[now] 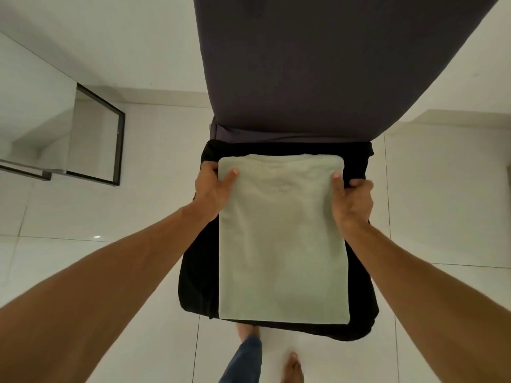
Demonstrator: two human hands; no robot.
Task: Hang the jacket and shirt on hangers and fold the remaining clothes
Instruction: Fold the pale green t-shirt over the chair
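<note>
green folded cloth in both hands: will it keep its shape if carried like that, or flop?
Likely floppy: the green cloth hangs limp below where the left hand and right hand pinch its top corners. Probably light, since a thumb-and-finger grip holds it. The fold may slip open; it lies loose against the black garment behind it.

Glossy white floor tiles (83, 258) — black-framed mirror (94, 134) leaning left.
</note>
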